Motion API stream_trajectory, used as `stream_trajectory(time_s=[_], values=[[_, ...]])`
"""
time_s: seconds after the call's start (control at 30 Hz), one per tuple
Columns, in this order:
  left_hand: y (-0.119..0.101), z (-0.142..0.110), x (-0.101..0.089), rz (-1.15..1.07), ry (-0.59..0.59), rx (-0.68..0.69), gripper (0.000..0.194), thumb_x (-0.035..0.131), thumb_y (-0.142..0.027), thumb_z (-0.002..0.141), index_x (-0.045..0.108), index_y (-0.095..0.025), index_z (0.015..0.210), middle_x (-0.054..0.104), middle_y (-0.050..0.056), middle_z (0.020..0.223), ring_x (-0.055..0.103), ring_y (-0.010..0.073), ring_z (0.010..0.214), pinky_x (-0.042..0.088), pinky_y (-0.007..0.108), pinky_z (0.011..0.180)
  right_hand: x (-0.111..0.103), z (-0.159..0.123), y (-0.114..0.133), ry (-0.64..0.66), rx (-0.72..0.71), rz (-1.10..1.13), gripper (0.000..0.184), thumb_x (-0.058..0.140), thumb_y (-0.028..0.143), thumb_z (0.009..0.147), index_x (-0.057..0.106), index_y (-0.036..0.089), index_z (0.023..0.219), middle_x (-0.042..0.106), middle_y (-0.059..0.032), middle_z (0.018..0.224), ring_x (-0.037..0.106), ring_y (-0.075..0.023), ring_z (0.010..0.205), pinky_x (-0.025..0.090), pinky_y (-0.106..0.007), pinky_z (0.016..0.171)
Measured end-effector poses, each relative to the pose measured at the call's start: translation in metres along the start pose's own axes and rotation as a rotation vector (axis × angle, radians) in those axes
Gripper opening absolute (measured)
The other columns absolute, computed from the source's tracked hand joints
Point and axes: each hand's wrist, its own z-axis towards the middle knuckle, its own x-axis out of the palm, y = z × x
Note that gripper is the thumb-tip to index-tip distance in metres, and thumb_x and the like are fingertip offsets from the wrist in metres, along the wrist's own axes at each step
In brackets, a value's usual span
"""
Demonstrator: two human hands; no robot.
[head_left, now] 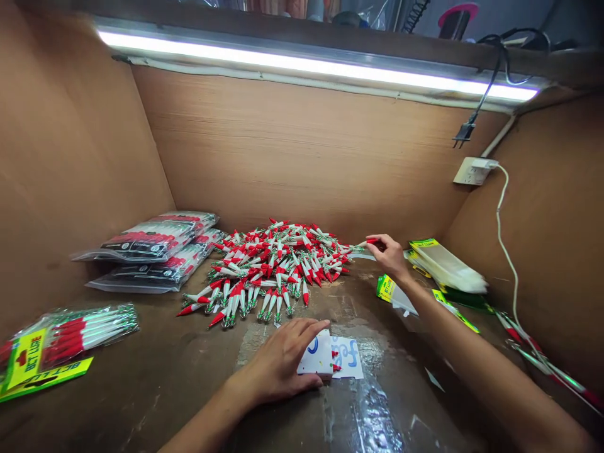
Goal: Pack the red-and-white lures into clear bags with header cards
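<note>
Shiny tape [377, 418] is stuck on the brown table [189, 402], on the near side of the big pile of red and white lures [283, 258]. Also on the near side of the pile, the left hand [285, 358] is curved around a small white box [315, 358] with blue marks, its thumb on the near side and its fingers over the top. Just right of the box, a white card [352, 357] with blue letters lies flat, and little red tips [336, 362] show between them. At the right edge of the pile, the right hand [389, 253] pinches one lure [370, 242] by its red end between thumb and finger. Left of the pile sits a stack of clear bags [151, 242] full of lures. Left of the pile and closer to the camera is a long packet [80, 333] of lures with a yellow label. Right of the pile, past the right hand, is a heap of empty-looking bags [450, 267] with yellow tops. Farther right of the pile, more lures [538, 352] lie by a white cord [504, 245]. High above the pile, a long light [321, 65] glows.
</note>
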Motion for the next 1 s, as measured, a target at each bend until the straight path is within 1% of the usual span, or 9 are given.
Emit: stream_trajectory(time_s=[0.13,0.27,0.4,0.5,0.6,0.67,0.8,0.93,1.0], values=[[0.001,0.001,0.001,-0.001,0.005,-0.009,0.092,0.08,-0.038,0.075,0.029,-0.036,0.152,0.049,0.008,0.146,0.05,0.0323,0.129,0.043,0.051,0.107,-0.02,-0.048,-0.004,0.006,0.03,0.066,0.027,0.055,0.037,0.093,0.067,0.015,0.104,0.073,-0.0084,0.089,0.069,-0.0205,0.074,0.055,-0.032,0.066],[0.002,0.001,0.001,0.002,0.022,-0.038,0.091,0.081,-0.036,0.076,0.03,-0.036,0.152,0.048,0.007,0.147,0.05,0.0312,0.13,0.043,0.05,0.108,-0.028,-0.09,-0.002,0.014,-0.073,0.042,0.016,0.055,0.028,0.094,0.069,0.02,0.1,0.071,-0.0094,0.101,0.069,-0.0234,0.092,0.055,-0.039,0.082],[0.002,0.002,0.002,0.006,0.038,-0.039,0.089,0.079,-0.038,0.078,0.03,-0.036,0.152,0.048,0.007,0.148,0.05,0.0309,0.13,0.043,0.05,0.108,-0.034,-0.101,0.0,-0.138,-0.156,-0.03,0.014,0.056,0.025,0.096,0.068,0.022,0.102,0.069,-0.0101,0.106,0.066,-0.0248,0.099,0.054,-0.042,0.088],[0.003,0.003,0.002,0.011,0.047,-0.045,0.088,0.079,-0.038,0.079,0.03,-0.036,0.152,0.048,0.007,0.148,0.05,0.0303,0.13,0.043,0.049,0.108,-0.034,-0.098,0.002,-0.136,-0.125,-0.003,0.013,0.057,0.027,0.096,0.068,0.022,0.102,0.069,-0.0097,0.104,0.066,-0.0247,0.098,0.053,-0.042,0.088],[0.004,0.003,0.002,0.011,0.056,-0.044,0.092,0.08,-0.041,0.077,0.028,-0.035,0.153,0.046,0.008,0.149,0.05,0.0306,0.13,0.043,0.048,0.109,-0.031,-0.098,0.005,-0.091,-0.031,0.104,0.015,0.06,0.031,0.094,0.07,0.021,0.099,0.07,-0.0084,0.099,0.067,-0.0241,0.093,0.054,-0.04,0.084],[0.004,0.003,0.001,0.004,0.043,-0.046,0.092,0.078,-0.046,0.079,0.025,-0.036,0.154,0.044,0.008,0.151,0.047,0.0307,0.133,0.04,0.049,0.111,-0.028,-0.1,0.009,-0.117,0.089,0.217,0.018,0.065,0.035,0.092,0.071,0.02,0.098,0.072,-0.0079,0.098,0.067,-0.0233,0.09,0.054,-0.038,0.082],[0.003,0.003,-0.003,-0.005,-0.018,-0.097,0.072,0.062,-0.049,0.094,0.024,-0.037,0.154,0.045,0.006,0.151,0.046,0.0277,0.136,0.037,0.047,0.114,-0.023,-0.105,0.02,-0.099,0.337,0.515,0.027,0.075,0.04,0.082,0.072,0.018,0.096,0.073,-0.0068,0.093,0.067,-0.0206,0.081,0.054,-0.032,0.072],[0.003,0.003,-0.004,0.019,0.001,-0.066,0.096,0.077,-0.055,0.078,0.023,-0.035,0.155,0.047,0.007,0.149,0.047,0.0312,0.133,0.039,0.048,0.112,-0.022,-0.108,0.039,0.01,0.479,0.814,0.032,0.083,0.039,0.075,0.074,0.019,0.099,0.074,-0.0053,0.091,0.066,-0.0179,0.079,0.053,-0.029,0.073],[0.005,0.002,-0.002,0.04,0.015,-0.06,0.105,0.083,-0.052,0.071,0.023,-0.034,0.155,0.047,0.009,0.148,0.049,0.0329,0.131,0.041,0.049,0.11,-0.022,-0.11,0.048,0.065,0.514,0.919,0.032,0.084,0.039,0.075,0.076,0.02,0.1,0.075,-0.0056,0.093,0.067,-0.0176,0.08,0.053,-0.029,0.076]])
